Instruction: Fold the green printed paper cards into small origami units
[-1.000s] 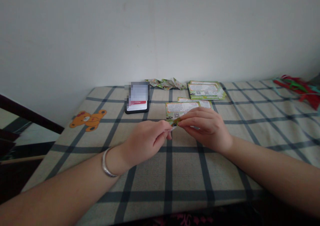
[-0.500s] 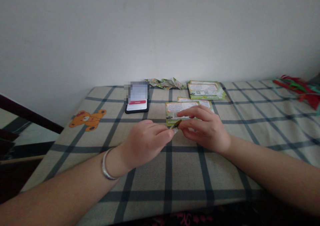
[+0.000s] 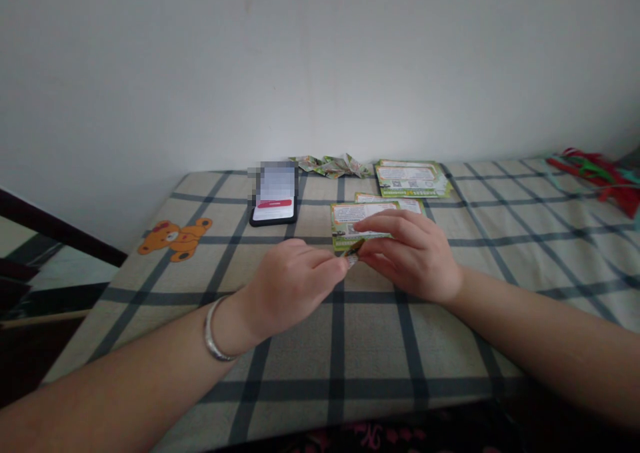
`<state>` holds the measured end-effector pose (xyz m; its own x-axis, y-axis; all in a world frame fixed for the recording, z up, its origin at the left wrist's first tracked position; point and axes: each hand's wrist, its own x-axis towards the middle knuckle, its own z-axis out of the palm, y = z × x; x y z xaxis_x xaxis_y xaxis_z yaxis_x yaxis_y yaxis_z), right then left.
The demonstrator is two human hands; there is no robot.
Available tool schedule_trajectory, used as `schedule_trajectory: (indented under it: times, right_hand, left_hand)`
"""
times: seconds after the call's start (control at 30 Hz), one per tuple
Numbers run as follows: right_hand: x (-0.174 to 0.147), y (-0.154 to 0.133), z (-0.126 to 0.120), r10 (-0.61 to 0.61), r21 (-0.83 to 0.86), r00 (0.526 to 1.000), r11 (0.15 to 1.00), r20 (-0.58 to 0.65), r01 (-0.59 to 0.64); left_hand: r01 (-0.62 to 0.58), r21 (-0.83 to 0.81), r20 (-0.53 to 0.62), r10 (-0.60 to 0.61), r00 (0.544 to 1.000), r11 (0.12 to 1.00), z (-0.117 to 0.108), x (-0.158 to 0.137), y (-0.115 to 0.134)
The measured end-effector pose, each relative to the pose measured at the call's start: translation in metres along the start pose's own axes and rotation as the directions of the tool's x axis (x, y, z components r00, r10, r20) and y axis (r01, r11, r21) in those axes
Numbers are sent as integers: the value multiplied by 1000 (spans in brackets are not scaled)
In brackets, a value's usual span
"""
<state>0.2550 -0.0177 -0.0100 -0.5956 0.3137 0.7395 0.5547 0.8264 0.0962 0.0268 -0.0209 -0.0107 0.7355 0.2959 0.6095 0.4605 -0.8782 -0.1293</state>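
Observation:
Between my fingertips is a small folded piece of printed paper (image 3: 352, 257), mostly covered by the fingers. My left hand (image 3: 295, 289), with a silver bangle on its wrist, is closed and pinches the paper's left end. On the other end, my right hand (image 3: 413, 256) grips with thumb and fingers, its index finger stretched above. Just behind the hands lie flat green-and-white printed leaflets (image 3: 345, 218), partly hidden by my right hand. Crumpled-looking folded paper pieces (image 3: 340, 167) rest against the wall.
A phone (image 3: 274, 214) with a lit screen lies left of the leaflets. Another leaflet stack (image 3: 410, 179) sits at the back right. Red and green material (image 3: 597, 173) is at the far right. The checked cloth (image 3: 290, 386) bears an orange bear picture (image 3: 175, 241) at left.
Both hands stay almost in place around the folded paper. My right fingers have shifted slightly on it, and its lighter part shows a little more between the fingertips.

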Motion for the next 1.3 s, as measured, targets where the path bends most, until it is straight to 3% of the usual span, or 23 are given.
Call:
schedule_trajectory:
  times: [0.1,0.33,0.97,1.2,1.3]
  right_hand:
    - [-1,3,-1,-29,-35,1000,999,4,29]
    - [-1,10,-1,31,-8,1000,999,-1,-31]
    - [1,-1,-3,-16,-71,1000,997,-17,15]
    - [3,-4,0,65,128,997,989,49,-70]
    - [2,-4,6,200,270,979,941,45,-205]
  left_hand:
    - [8,4,-11,-8,1000,1000,-1,0,0]
    - [21,20,-26,-21,999,1000,-1,1,0]
    - [27,-15,-21,-27,999,1000,-1,-3,-2]
    - [11,42,-11,-10,1000,999,0,-2,-2]
    - [6,35,-17,-5,1000,999,1,-2,-3]
